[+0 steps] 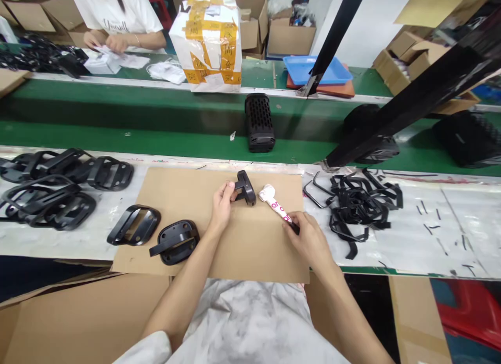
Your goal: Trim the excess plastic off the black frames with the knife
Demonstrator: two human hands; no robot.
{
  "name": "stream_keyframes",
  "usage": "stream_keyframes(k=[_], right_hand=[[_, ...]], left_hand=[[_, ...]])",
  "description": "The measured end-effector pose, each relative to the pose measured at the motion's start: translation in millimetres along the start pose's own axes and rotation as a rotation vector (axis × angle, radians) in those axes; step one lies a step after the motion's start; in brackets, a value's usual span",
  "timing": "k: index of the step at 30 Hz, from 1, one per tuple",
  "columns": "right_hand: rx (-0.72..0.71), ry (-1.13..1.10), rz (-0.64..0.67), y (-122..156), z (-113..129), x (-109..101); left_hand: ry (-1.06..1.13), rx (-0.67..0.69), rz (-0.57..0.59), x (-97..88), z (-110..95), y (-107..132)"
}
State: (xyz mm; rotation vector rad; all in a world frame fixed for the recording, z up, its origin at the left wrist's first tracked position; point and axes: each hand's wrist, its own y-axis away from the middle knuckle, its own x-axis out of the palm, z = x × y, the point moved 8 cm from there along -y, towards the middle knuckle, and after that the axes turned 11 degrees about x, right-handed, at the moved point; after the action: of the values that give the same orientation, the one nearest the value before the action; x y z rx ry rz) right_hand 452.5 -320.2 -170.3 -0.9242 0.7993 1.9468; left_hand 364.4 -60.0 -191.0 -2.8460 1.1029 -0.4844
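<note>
Head view: the left hand (223,203) pinches a black plastic bracket-shaped part (246,191) between thumb and fingers above a flat brown cardboard sheet (258,249); the right hand (308,236) is closed round the dark handle end of a white-wrapped tool with pink lettering (276,205), its rounded head just right of the part. A heap of black plastic looped handles (78,171) lies at left, a tangled pile of bent black strips (354,202) at right. Containers, far side: a large white carton bound in yellow printed tape (213,46), contents hidden; to its right, an open brown cardboard box (291,39) holding plastic-wrapped items; farther right, a shallow blue plastic tray (299,69), partly behind a slanting black post (338,30); at far right, an open brown carton (385,77) with contents too indistinct to identify.
</note>
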Motion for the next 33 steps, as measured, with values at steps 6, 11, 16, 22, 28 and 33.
stream_keyframes(k=[6, 11, 16, 22, 28, 33], right_hand=[[0.079, -0.302, 0.266, 4.9, -3.9, 2.4], [0.233, -0.72, 0.477, 13.6, 4.4, 19.6], [0.271, -0.803, 0.588, 14.8, 15.9, 43.7], [0.093, -0.55, 0.414, 10.8, 19.1, 33.9], [0.029, -0.357, 0.291, 11.0, 25.6, 15.8], [0.038, -0.324, 0.229, 8.7, 23.3, 9.4]], left_hand=[[-0.064, -0.024, 0.095, 17.4, 12.9, -2.0], [-0.114, -0.034, 0.099, 23.1, 3.4, -8.5], [-0.122, -0.035, 0.147, 25.5, 0.0, -14.4], [-0.129, 0.003, 0.158, 24.7, 2.3, -11.6], [-0.134, 0.004, 0.171, 27.3, 1.3, -11.9], [-0.127, 0.008, 0.166, 27.8, 1.6, -11.2]])
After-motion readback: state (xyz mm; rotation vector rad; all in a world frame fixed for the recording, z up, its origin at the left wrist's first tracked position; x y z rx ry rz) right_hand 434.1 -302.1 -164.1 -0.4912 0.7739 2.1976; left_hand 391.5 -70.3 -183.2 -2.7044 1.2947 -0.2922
